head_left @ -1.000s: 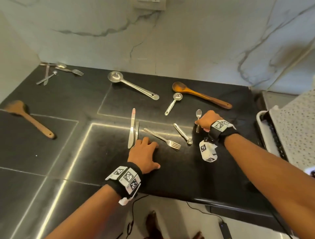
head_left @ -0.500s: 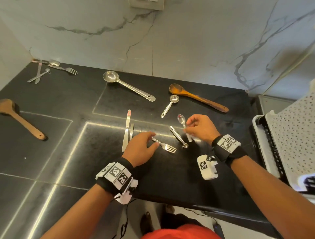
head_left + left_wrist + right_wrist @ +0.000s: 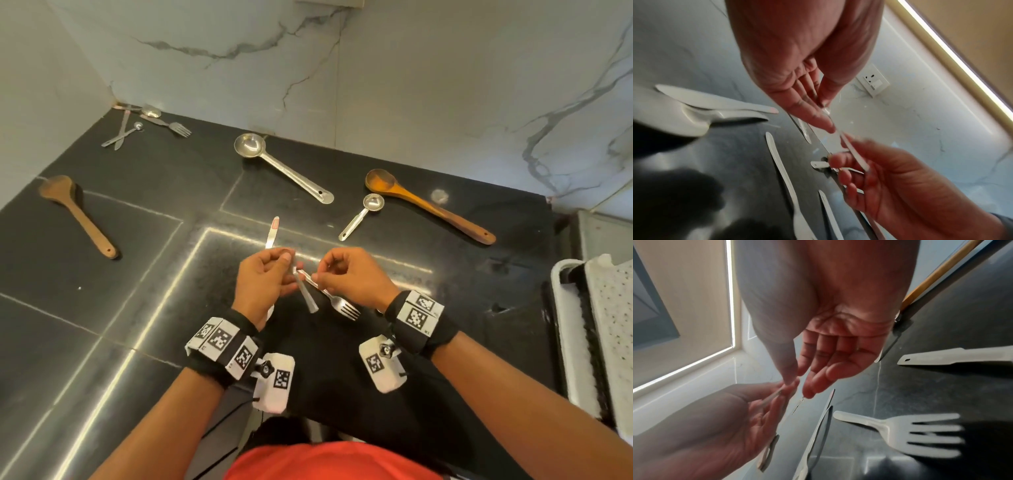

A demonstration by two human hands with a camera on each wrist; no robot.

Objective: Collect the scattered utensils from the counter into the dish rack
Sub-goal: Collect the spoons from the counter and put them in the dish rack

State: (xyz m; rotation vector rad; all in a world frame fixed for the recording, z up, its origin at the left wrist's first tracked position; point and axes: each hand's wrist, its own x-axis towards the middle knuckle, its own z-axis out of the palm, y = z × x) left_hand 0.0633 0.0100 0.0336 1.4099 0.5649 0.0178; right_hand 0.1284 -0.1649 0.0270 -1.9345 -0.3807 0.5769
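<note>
Both hands meet above the middle of the black counter (image 3: 445,308). My left hand (image 3: 291,262) pinches a small steel spoon (image 3: 305,294) near its bowl, and the handle hangs down towards me. My right hand (image 3: 320,275) pinches the same spoon (image 3: 769,400) at its upper end between thumb and forefinger (image 3: 789,382). A fork (image 3: 344,306) lies on the counter just under the right wrist. A table knife (image 3: 272,233) pokes out beyond the left hand. The white dish rack (image 3: 565,329) stands at the right edge.
Farther back lie a steel ladle (image 3: 284,171), a small steel scoop (image 3: 363,214) and a wooden spoon (image 3: 428,205). A wooden spatula (image 3: 75,212) lies at the left. Several pieces of cutlery (image 3: 144,123) sit in the back left corner by the marble wall.
My right hand lifted the small spoon off the counter and carried it left. My left hand rose from the counter and took hold of it too.
</note>
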